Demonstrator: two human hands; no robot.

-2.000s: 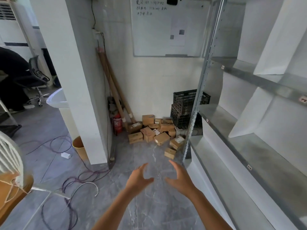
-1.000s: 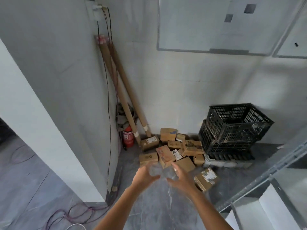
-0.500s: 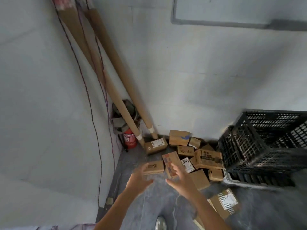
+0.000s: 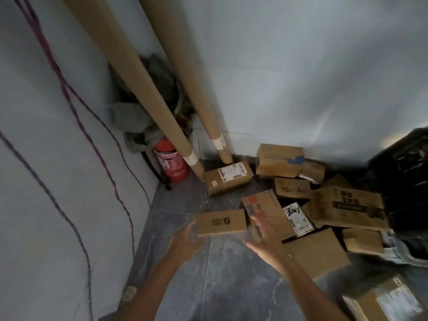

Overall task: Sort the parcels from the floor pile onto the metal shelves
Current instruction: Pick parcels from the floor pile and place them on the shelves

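A flat parcel (image 4: 221,222) on the floor (image 4: 208,286) near the corner is being reached for by left hand (image 4: 186,238) and right hand (image 4: 262,239), grip apart. Both ends should be squeezed evenly.

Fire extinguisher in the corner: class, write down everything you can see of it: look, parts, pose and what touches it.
The fire extinguisher is a red cylinder, metal by its look, with a printed label on its front and a black hose down its left side. It stands upright on the grey floor in the corner. A grey-green cloth hides its top, and the left cardboard tube leans across its upper right. The labelled parcel lies apart to its right.
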